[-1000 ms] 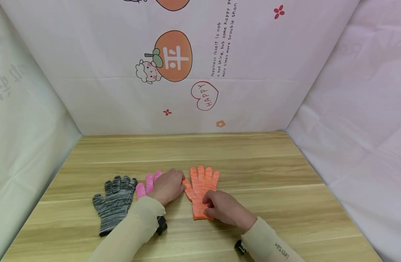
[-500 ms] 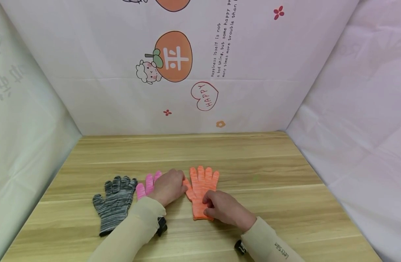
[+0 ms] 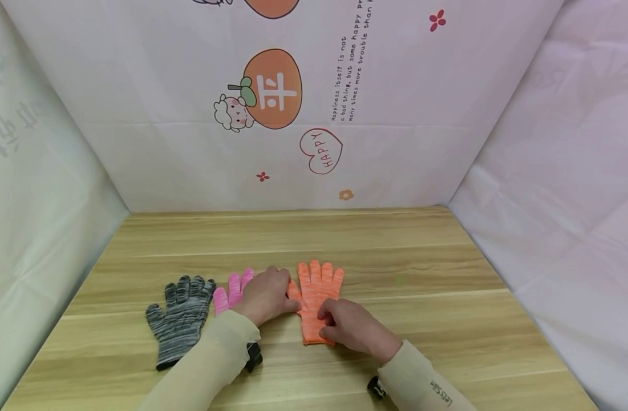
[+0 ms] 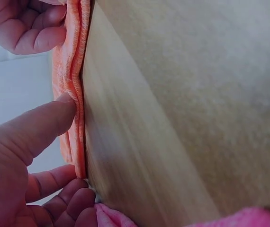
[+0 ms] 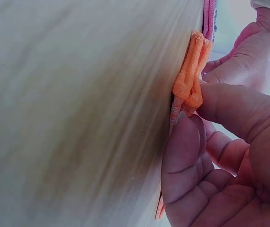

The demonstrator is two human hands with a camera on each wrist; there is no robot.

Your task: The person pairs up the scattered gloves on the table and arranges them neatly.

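An orange knit glove [image 3: 314, 302] lies flat with its fingers pointing away; in the wrist views its edge shows stacked layers. My left hand [image 3: 264, 294] is at its thumb side, with thumb and index finger spread apart. In the left wrist view the left thumb [image 4: 45, 125] presses on the glove's edge. My right hand [image 3: 357, 328] rests thumb and fingertips, apart from each other, on the cuff end's right side. A pink glove [image 3: 234, 285] lies mostly hidden under the left arm. Farther left is a grey-and-black striped glove [image 3: 180, 319], partly behind the left sleeve.
The gloves lie on a wood-grain tabletop [image 3: 421, 274]. White printed cloth [image 3: 385, 165] hangs behind it and on both sides. A black strap piece [image 3: 254, 357] shows at the left wrist, another black piece [image 3: 376, 388] at the right.
My left thumb has moved away from the left index finger, rightward and down along the orange glove's thumb. The right hand and the gloves look unmoved.
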